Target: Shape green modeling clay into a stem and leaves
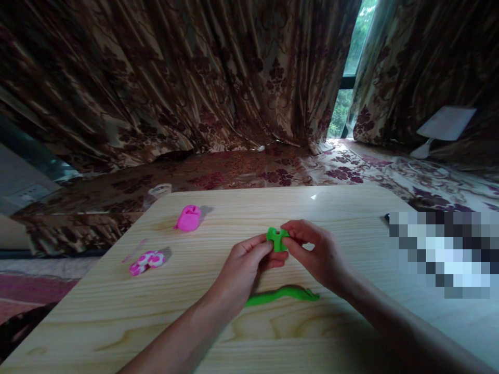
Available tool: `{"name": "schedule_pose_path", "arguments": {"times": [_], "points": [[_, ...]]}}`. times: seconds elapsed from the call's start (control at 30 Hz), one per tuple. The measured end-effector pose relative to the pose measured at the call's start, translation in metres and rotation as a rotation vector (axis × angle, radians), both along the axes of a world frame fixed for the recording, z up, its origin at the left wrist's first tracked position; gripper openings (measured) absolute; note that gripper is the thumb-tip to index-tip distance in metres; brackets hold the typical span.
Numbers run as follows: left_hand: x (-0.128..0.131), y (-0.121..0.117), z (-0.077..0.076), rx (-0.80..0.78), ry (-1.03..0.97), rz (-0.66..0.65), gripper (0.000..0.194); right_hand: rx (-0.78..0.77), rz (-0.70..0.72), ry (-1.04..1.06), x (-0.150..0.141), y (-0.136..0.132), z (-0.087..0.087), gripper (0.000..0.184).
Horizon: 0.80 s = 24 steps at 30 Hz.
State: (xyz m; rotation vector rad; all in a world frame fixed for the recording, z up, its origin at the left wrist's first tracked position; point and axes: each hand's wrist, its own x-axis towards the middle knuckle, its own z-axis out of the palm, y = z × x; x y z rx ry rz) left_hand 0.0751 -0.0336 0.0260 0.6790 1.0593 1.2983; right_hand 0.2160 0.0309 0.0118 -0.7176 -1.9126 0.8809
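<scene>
Both my hands meet above the middle of a pale wooden table (117, 311). My left hand (245, 265) and my right hand (315, 254) each pinch a small bright green clay piece (277, 240) between thumb and fingertips, holding it just above the tabletop. Below my hands a long rolled strip of green clay (284, 295) lies flat on the wood, partly hidden by my left wrist.
A pink clay lump (188, 218) sits at the back left. Nearer lies a pink-and-white spotted clay piece (147, 261) with a thin pink stick (134, 250) beside it. A small clear cup (158, 192) stands off the table's far left corner. Patterned curtains hang behind.
</scene>
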Motion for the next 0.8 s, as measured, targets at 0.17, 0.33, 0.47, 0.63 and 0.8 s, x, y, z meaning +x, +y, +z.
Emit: {"name": "schedule_pose_path", "arguments": {"times": [0.17,0.33,0.47,0.63,0.8], "points": [[0.001,-0.002,-0.001,0.052,0.063,-0.131,0.017,0.095,0.012,-0.033,0.003,0.001,0.005,0.008],[-0.003,-0.001,0.0,0.037,0.12,-0.127,0.016,0.031,0.186,-0.105,0.012,0.004,0.013,0.029],[-0.004,-0.002,0.003,0.008,0.136,-0.214,0.014,0.071,0.186,-0.109,0.01,0.003,0.009,0.017],[-0.004,-0.003,0.004,-0.025,-0.116,-0.206,0.023,0.307,-0.003,-0.141,0.005,0.001,0.006,0.014],[-0.009,0.004,0.004,-0.047,-0.134,-0.025,0.011,0.303,0.141,-0.099,0.004,-0.004,0.013,0.02]]}}
